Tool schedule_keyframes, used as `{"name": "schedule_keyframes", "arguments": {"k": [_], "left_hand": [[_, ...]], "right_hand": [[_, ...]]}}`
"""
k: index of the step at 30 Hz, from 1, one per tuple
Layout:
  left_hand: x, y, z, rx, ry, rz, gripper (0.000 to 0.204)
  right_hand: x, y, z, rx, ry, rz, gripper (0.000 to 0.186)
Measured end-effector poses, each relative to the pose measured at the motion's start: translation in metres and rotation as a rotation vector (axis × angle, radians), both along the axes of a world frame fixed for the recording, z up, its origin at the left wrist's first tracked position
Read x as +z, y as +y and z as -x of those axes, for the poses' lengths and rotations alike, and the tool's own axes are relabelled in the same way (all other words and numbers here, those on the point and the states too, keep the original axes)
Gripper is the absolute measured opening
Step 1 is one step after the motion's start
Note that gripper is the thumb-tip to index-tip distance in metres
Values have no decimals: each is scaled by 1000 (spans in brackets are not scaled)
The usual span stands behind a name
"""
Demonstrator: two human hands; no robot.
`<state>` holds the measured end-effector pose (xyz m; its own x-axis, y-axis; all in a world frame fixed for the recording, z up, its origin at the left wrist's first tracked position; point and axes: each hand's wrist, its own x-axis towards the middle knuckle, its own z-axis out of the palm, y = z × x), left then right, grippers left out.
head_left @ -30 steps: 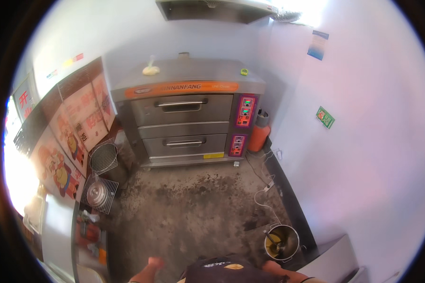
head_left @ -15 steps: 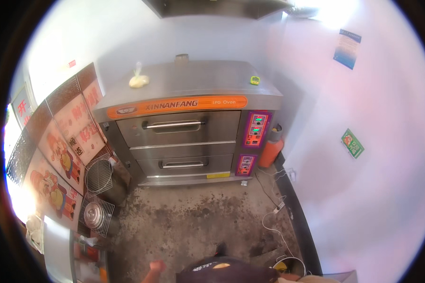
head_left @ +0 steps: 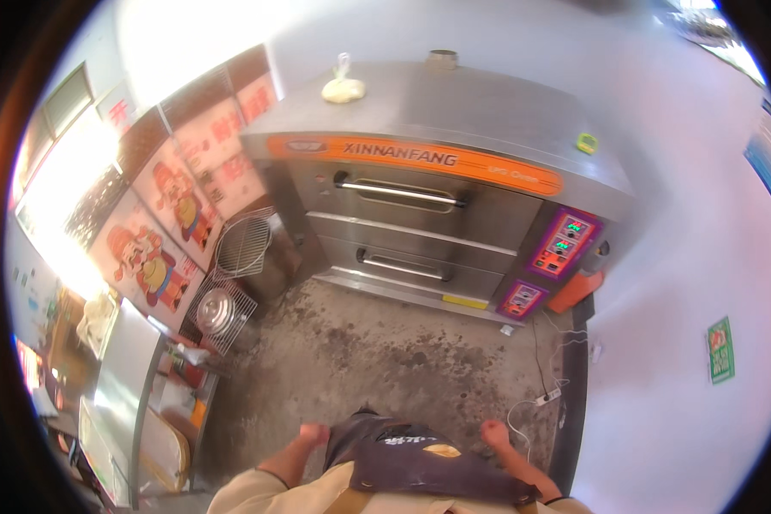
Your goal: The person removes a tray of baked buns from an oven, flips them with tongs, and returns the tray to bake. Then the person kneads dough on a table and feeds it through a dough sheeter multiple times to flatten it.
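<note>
My left hand [head_left: 315,433] hangs low beside the dark apron [head_left: 433,463], its fingers curled in and nothing showing in them. On the other side my right hand [head_left: 493,431] is held over the floor, also curled and with nothing visible in it. Neither hand touches anything. Ahead stands a steel two-deck oven [head_left: 420,218] with an orange band across its front. Both its doors are closed, each with a bar handle; the upper handle [head_left: 400,194] is the longer. The purple control panel [head_left: 564,243] has lit green digits.
A tied clear bag with pale contents [head_left: 343,89] and a yellow-green timer [head_left: 587,143] rest on the oven. Wire racks [head_left: 244,247] and a round metal lid [head_left: 216,311] stand left, near a steel counter [head_left: 128,385]. An orange cylinder [head_left: 576,292] and a power strip [head_left: 547,397] are right.
My view has turned left, so the oven now sits further right and tilted. My right hand has come into view, and both forearms and the apron show more fully.
</note>
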<state>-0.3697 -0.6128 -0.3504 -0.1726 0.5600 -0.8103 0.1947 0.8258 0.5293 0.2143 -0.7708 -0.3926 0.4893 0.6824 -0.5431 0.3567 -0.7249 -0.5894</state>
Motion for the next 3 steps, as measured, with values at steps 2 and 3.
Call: {"name": "schedule_keyframes", "arguments": {"k": [2, 3], "left_hand": [[-1, 67, -6, -255, 111, -109, 32], [20, 75, 28, -427, 322, -206, 28]], "right_hand": [[-40, -38, 5, 54, 43, 109, 35], [7, -8, 39, 137, 109, 120, 35]]}}
